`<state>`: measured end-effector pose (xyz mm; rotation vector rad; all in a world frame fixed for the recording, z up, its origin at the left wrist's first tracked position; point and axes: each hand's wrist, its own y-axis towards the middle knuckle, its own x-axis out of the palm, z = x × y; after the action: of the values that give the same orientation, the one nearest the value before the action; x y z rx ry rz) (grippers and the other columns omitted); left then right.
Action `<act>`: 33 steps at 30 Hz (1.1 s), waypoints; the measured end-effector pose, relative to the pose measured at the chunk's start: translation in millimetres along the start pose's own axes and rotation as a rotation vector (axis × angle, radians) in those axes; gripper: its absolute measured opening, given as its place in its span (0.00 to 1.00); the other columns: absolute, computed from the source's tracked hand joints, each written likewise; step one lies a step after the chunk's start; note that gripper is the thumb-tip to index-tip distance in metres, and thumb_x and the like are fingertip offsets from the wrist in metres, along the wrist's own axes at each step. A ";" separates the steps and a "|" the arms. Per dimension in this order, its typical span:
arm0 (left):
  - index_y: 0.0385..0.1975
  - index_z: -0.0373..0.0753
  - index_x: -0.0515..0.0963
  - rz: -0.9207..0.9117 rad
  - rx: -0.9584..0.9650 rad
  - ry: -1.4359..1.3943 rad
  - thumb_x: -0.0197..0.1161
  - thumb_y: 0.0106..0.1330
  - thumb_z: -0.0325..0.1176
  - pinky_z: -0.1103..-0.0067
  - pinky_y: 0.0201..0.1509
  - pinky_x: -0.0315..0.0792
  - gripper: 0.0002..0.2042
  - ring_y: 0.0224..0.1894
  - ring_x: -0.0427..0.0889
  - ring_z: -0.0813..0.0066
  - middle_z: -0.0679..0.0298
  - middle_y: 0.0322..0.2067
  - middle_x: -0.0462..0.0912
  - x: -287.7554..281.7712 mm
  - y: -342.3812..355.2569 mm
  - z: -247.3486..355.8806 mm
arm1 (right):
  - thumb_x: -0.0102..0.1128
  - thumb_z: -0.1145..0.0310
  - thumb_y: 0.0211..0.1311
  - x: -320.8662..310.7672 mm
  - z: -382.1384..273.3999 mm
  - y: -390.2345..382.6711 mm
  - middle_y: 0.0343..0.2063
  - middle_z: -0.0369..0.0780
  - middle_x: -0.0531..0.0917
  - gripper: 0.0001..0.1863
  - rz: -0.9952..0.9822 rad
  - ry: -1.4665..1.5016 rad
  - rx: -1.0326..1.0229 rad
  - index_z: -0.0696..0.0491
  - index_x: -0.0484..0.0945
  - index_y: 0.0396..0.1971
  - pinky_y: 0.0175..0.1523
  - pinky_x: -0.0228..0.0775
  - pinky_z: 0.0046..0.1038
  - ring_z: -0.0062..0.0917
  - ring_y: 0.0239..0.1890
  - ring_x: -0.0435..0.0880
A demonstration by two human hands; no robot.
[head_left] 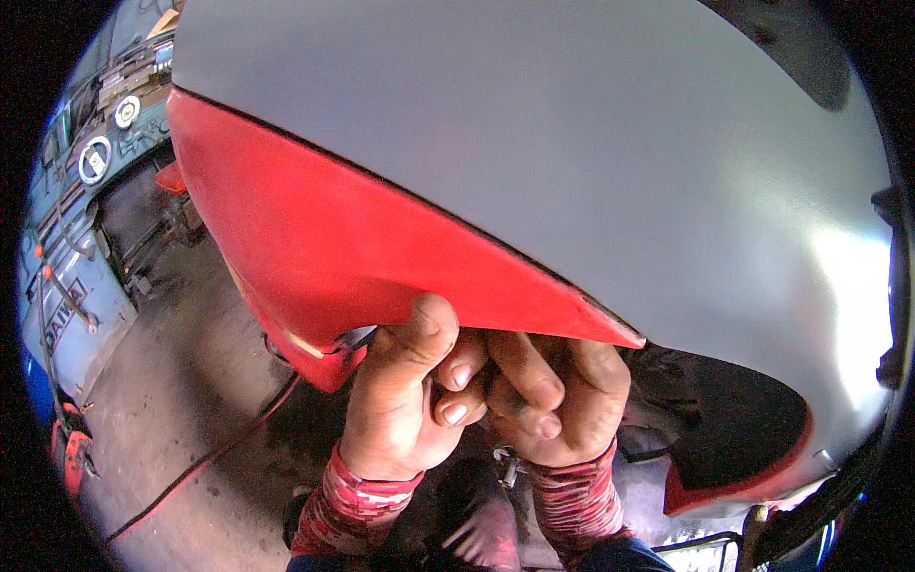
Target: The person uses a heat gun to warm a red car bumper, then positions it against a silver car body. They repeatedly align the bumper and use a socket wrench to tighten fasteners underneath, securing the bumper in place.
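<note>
Left hand (pixel 405 400): thumb up against lower edge of red panel (pixel 353 219), other fingers curled in. Partly closed, can't tell if actually gripping. Right hand (pixel 572 405): fingers bent, half closed, just below same edge near pointed right end; can't tell on grip either. Both hands close together. Red panel directly below big grey panel (pixel 591 153). 1 reddish cable (pixel 195 467) across floor (pixel 181 372), lower left. Blue-grey machine (pixel 86 315) far left.
</note>
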<state>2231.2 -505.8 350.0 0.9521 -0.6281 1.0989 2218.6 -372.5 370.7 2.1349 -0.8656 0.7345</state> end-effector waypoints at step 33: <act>0.30 0.34 0.76 -0.135 -0.119 0.096 0.51 0.67 0.65 0.84 0.18 0.58 0.32 0.12 0.65 0.82 0.68 0.14 0.71 -6.7 -35.9 7.8 | 0.44 0.61 0.73 6.1 -1.2 -38.6 0.37 0.45 0.80 0.20 0.575 -1.159 -0.968 0.60 0.70 0.55 0.39 0.77 0.31 0.29 0.31 0.78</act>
<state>2262.6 -521.0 336.6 0.8221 -0.5369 0.9709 2251.2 -353.5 360.5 1.2360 -1.9386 -0.7385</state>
